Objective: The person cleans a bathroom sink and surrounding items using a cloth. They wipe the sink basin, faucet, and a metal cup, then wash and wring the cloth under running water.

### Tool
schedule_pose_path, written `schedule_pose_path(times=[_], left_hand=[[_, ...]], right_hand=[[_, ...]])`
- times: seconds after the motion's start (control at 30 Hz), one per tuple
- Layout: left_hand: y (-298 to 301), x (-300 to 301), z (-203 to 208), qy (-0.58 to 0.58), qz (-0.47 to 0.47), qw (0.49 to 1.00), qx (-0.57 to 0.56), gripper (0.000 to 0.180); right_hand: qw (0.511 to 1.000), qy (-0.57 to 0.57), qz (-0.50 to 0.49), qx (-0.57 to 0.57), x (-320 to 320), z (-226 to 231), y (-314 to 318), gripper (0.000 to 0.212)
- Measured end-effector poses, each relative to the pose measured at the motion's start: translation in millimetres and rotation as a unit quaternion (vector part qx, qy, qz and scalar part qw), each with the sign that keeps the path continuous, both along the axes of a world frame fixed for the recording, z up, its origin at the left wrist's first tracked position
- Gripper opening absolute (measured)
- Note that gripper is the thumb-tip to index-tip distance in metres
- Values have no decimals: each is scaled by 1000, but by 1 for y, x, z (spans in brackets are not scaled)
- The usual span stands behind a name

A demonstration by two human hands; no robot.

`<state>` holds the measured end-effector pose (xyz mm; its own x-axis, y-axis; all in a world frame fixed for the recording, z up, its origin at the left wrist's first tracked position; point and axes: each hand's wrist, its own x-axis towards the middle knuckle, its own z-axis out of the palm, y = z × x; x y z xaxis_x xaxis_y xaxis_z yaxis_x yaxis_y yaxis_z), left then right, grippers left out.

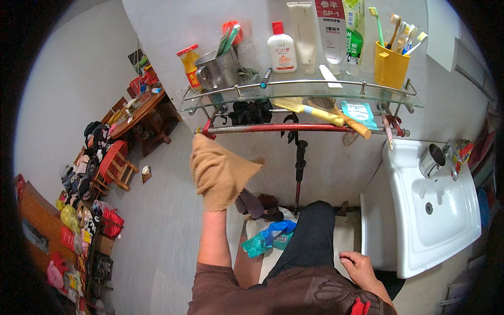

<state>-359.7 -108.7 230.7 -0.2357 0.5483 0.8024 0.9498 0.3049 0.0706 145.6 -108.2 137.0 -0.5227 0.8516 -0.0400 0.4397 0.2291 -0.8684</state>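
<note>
A tan cloth [220, 170] is wrapped over my left hand [212, 184], hiding the fingers. Its top touches or lies just below the left end of the red-and-metal rod [273, 127] under the glass shelf [315, 90]. Low on the right, beside my dark-trousered thigh, my right hand [361, 269] hangs with its fingers loosely curled and nothing visible in them. On the lower rack lie a yellow comb [310, 110], a wooden-handled brush [352, 122] and a light-blue packet [359, 114].
Along the shelf stand a metal mug [218, 71], a red-capped bottle [282, 48], several tubes and a yellow cup [391, 65] of toothbrushes. A white sink [441, 220] with a metal cup [431, 160] is at right. Red chair [113, 163] and clothes pile at left.
</note>
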Motion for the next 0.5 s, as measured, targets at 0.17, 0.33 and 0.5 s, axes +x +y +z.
schedule_pose_path(times=[0.17,0.33,0.5], left_hand=[[-19,-15,82,101,121,987,14,23],[2,-61,161,104,103,973,-176,20],[44,-116,167,-62,-48,977,-198,30]], right_hand=[[1000,0,-6,-12,2,-6,1,24],[999,-27,33,12,-8,-5,5,25],[999,-24,33,-12,-23,-5,9,26]])
